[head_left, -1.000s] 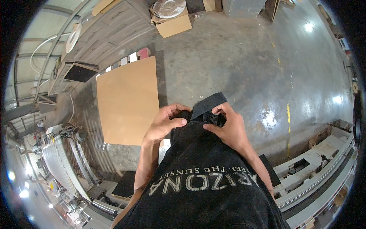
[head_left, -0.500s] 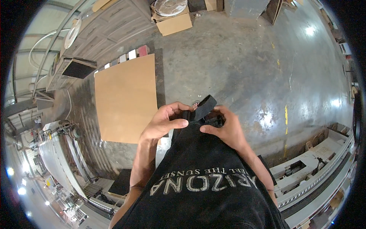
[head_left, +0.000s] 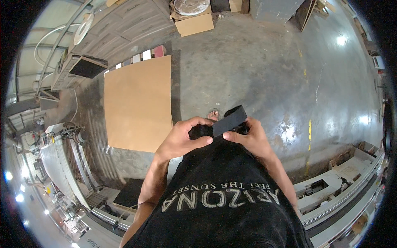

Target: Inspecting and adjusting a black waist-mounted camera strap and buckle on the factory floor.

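In front of my body I hold a wide black strap (head_left: 228, 123) that slants up to the right, its far end curling over into a loop. Thumb and fingers of my left hand (head_left: 178, 139) are closed around the strap's left end, where a darker black piece is bunched and partly hidden. My right hand (head_left: 255, 139) grips it on the right, its thumb pressed near the lower edge and the other fingers behind. Whatever lies beneath the strap between my hands is too dark to make out.
A large brown board (head_left: 138, 105) lies left of my hands, with small blocks at its far edge. A cardboard box (head_left: 194, 25) stands beyond. Grey machinery (head_left: 331, 194) runs along the right, and a long machine (head_left: 62, 165) stands at left. My bare toes (head_left: 213, 115) show past the strap.
The strap has swung from a raised, curled loop to a flatter stretch between my hands. Both hands have shifted slightly rightward, and the toes now show more.
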